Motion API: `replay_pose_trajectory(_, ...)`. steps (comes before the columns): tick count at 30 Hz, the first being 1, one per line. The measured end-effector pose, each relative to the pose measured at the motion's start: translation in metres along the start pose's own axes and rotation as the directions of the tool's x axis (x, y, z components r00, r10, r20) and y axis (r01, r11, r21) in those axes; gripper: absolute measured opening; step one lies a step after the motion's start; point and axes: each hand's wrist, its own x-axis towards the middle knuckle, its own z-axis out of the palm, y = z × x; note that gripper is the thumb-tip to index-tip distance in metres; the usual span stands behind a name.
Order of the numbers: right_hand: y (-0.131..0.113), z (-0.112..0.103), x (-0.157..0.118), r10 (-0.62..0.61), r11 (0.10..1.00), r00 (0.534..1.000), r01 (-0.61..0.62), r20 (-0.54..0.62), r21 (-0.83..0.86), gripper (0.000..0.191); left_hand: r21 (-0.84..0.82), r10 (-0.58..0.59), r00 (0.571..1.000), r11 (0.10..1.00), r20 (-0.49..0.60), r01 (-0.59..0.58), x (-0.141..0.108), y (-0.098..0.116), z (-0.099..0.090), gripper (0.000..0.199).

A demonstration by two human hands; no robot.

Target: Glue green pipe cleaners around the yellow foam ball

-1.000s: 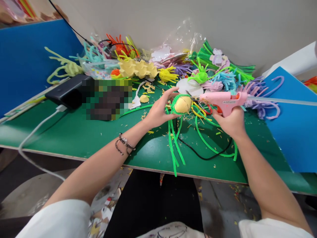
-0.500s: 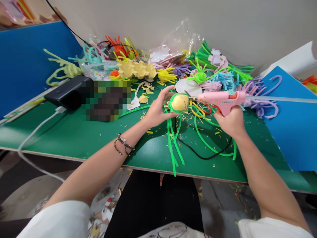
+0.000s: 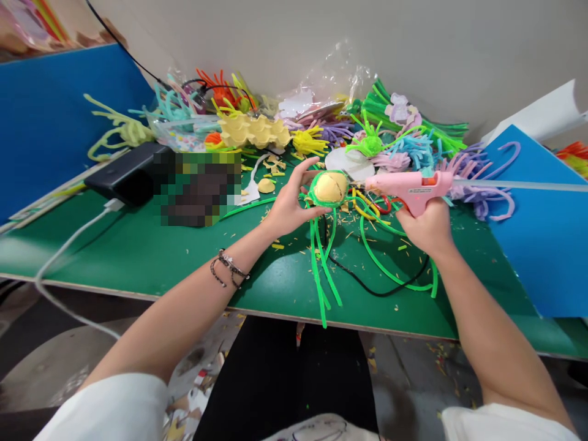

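Yellow dome [image 3: 331, 187] just right of centre in the frame, held up above the tabletop [image 3: 252, 269], green fuzzy stem wrapped round it, a dark line across its right side. Left hand [image 3: 289, 202] closed on it from the left: thumb beneath, fingers over the top and behind. Green stems [image 3: 316, 263] hang below it, ends just past the front edge of the tabletop. Bracelet [image 3: 229, 263] on the left wrist. Right hand [image 3: 432, 226] wrapped round the grip of a pink glue gun [image 3: 399, 182], right of centre, level with the dome; its front end faces left, close to the dome. Can't tell from here whether tip and dome touch. Clear glue stick [image 3: 514, 185] runs out of its rear toward the right edge. Scissors [image 3: 364, 207], yellow and red handles, lie below the gun; black cord [image 3: 376, 292] curves across lower right of centre. White disc [image 3: 351, 164] just above the dome. Upper middle: egg carton [image 3: 255, 130], clear bag [image 3: 340, 76], bright stem tufts in heaps. Left: black box [image 3: 133, 171], white cable [image 3: 64, 229] plugged in. Yellow scraps strewn about the middle. Blue board [image 3: 528, 245] at far right.
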Motion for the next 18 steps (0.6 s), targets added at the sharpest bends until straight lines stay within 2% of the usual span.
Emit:
replay_pose_trajectory(4, 0.001, 0.002, -0.001, 0.016, 1.000, 0.999, -0.016, -0.031, -0.008, 0.024, -0.049, -0.039, 0.999, 0.998, -0.034, 0.038, 0.001, -0.005, 0.002, 0.095)
replay_pose_trajectory(10, 0.007, 0.006, -0.002, 0.095, 0.991, 0.994, -0.089, -0.048, 0.101, 0.034, -0.161, -0.161, 0.984, 0.976, -0.070, 0.148, 0.001, -0.013, 0.002, 0.097)
replay_pose_trajectory(15, 0.012, 0.004, 0.005, 0.147, 0.972, 0.988, -0.135, -0.049, 0.193, 0.031, -0.140, -0.223, 0.972, 0.967, -0.073, 0.211, 0.000, -0.012, 0.003, 0.103)
replay_pose_trajectory(18, 0.020, -0.006, 0.009, 0.176, 0.962, 0.983, -0.159, -0.057, 0.222, 0.035, -0.102, -0.225, 0.972, 0.971, -0.064, 0.218, 0.000, -0.011, 0.002, 0.104)
